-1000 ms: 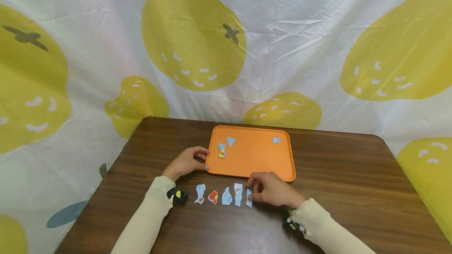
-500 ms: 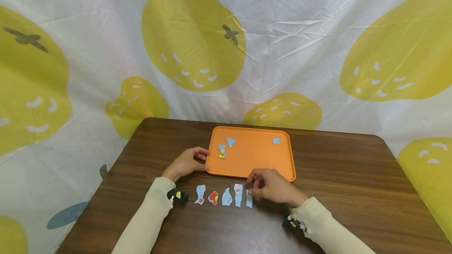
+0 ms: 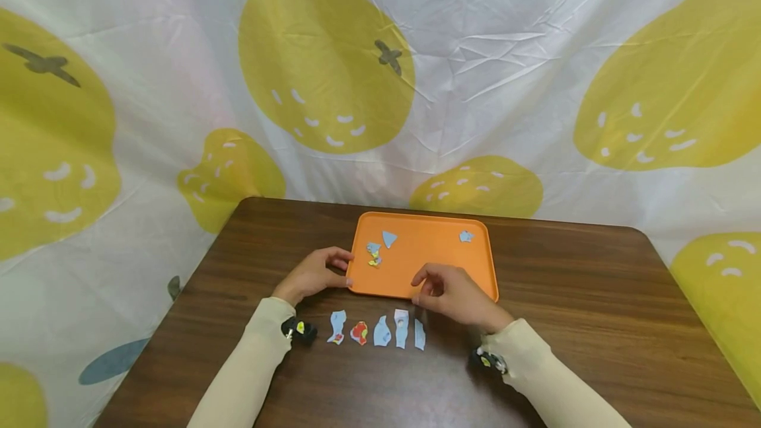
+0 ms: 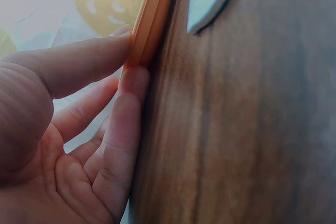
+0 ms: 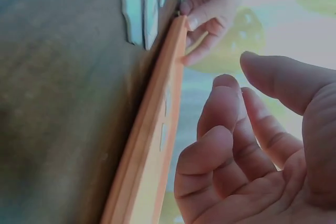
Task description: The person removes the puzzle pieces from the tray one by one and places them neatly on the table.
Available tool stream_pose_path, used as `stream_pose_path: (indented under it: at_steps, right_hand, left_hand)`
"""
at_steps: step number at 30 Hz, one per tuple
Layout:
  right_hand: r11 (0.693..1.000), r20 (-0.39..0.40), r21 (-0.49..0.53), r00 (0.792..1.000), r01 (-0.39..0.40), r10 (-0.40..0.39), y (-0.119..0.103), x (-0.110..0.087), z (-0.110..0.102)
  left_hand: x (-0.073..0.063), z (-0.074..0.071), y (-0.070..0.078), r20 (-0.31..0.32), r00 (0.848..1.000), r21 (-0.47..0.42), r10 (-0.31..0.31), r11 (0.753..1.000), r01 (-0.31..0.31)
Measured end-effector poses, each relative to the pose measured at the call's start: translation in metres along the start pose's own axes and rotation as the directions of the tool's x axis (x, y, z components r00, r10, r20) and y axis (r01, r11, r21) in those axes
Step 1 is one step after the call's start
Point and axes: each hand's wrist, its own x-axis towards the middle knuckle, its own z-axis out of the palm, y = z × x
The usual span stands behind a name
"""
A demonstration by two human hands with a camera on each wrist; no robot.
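Note:
An orange tray (image 3: 440,256) lies on a brown wooden table (image 3: 594,296). My left hand (image 3: 347,268) grips the tray's near left corner, thumb and fingers (image 4: 123,114) pinching the rim (image 4: 152,19). My right hand (image 3: 418,288) hovers over the tray's near edge with loosely curled fingers (image 5: 226,129) and holds nothing. Several cut paper pieces lie in a row in front of the tray, from a blue one (image 3: 337,327) on the left to a narrow blue strip (image 3: 419,334) on the right. On the tray lie a blue triangle (image 3: 389,238), a small coloured cluster (image 3: 373,253) and a blue scrap (image 3: 466,236).
A white cloth with yellow fruit prints (image 3: 327,65) hangs behind and around the table. The table's right half and its far edge are bare wood. Small dark wrist cameras (image 3: 299,329) sit on both sleeves.
My right hand has let go of the rightmost blue strip and lifted away toward the tray's near edge. The left hand and the tray have not moved.

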Motion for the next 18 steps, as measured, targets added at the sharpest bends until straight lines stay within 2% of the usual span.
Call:
stream_pose_path:
  at_steps: [9,18]
  right_hand:
    - [1.0,-0.082,0.024,0.996,-0.017,0.019,0.0,0.014,-0.007]
    - [0.998,-0.191,0.025,0.979,-0.063,0.067,0.022,0.024,-0.024]
  left_hand:
    - [0.001,0.0,-0.001,-0.001,1.0,-0.003,0.007,1.0,-0.007]
    - [0.0,-0.001,0.0,0.003,1.0,-0.017,0.014,1.0,-0.013]
